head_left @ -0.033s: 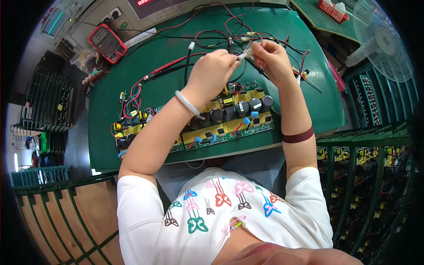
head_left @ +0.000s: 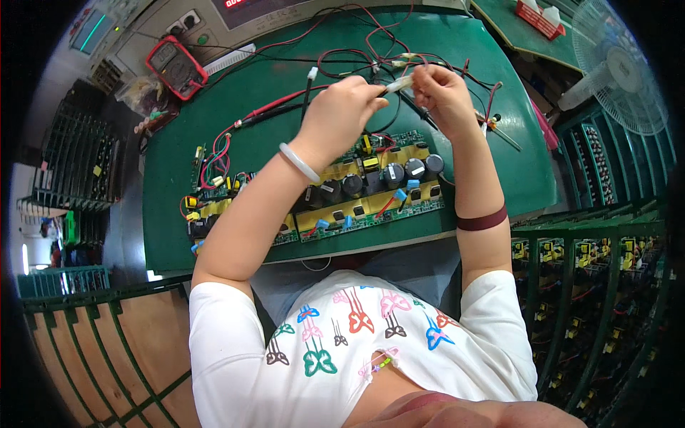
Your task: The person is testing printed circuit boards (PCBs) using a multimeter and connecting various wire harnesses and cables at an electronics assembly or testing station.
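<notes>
My left hand (head_left: pixel 337 118), with a pale bangle at its wrist, pinches a black cable at the near end of a white plug connector (head_left: pixel 399 84). At the connector's far end my right hand (head_left: pixel 444 98) is closed with thumb and fingertips on its thin leads. The connector bridges the gap between the two hands, above the table. Whether its halves are fully joined I cannot tell. Below the hands lies a long green circuit board (head_left: pixel 371 214) with gold heat sinks, black capacitors and blue-tipped wires. My left forearm covers part of it.
Tangled red and black leads (head_left: pixel 342 60) cross the green table (head_left: pixel 235 207). A red multimeter (head_left: pixel 176 68) stands at the back left, by a bench instrument (head_left: pixel 221 28). A screwdriver (head_left: pixel 505 135) lies at the right. Racks of boards (head_left: pixel 592 307) and a fan (head_left: pixel 617 68) stand beyond.
My right fingertips have shifted slightly against the connector. Both hands keep hold, and the board and table appear moved only a few pixels in the view.
</notes>
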Tool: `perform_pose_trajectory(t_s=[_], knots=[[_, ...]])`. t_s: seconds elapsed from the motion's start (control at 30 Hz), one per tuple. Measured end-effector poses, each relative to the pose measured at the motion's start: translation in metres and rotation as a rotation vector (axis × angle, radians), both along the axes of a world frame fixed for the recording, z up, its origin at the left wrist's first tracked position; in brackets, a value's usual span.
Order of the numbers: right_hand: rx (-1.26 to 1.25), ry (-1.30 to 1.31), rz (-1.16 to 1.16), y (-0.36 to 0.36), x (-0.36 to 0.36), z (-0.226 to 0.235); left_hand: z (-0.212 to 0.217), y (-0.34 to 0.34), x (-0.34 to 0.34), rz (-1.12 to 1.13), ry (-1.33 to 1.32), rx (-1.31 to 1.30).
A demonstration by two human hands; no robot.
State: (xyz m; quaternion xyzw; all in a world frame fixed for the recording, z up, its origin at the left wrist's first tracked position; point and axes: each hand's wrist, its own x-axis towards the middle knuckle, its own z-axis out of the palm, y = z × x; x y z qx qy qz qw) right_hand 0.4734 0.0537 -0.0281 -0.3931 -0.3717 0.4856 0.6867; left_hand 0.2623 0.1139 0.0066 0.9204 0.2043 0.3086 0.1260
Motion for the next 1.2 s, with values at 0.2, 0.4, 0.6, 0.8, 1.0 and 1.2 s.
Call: perform_pose_trajectory(t_s=[0.2, 0.4, 0.6, 0.8, 1.0, 1.2], knots=[[-0.312, -0.431, -0.315, 0.008, 0.032, -0.023, 0.023, 0.036, -0.093, 0.233, -0.14, -0.187], [-0.216, -0.492, -0.525, 0.022, 0.061, -0.049, 0.005, 0.054, -0.23, 0.554, 0.003, -0.261], [-0.097, -0.58, -0.534, 0.02, 0.063, -0.052, 0.001, 0.043, -0.279, 0.595, 0.115, -0.425], [-0.041, -0.576, -0.517, 0.021, 0.072, -0.056, -0.01, 0.03, -0.275, 0.565, 0.188, -0.414], [-0.06, -0.564, -0.522, 0.022, 0.082, -0.058, 0.002, 0.06, -0.303, 0.545, -0.171, -0.527], [-0.058, -0.546, -0.479, 0.021, 0.081, -0.059, 0.002, 0.059, -0.329, 0.309, -0.388, -0.807]])
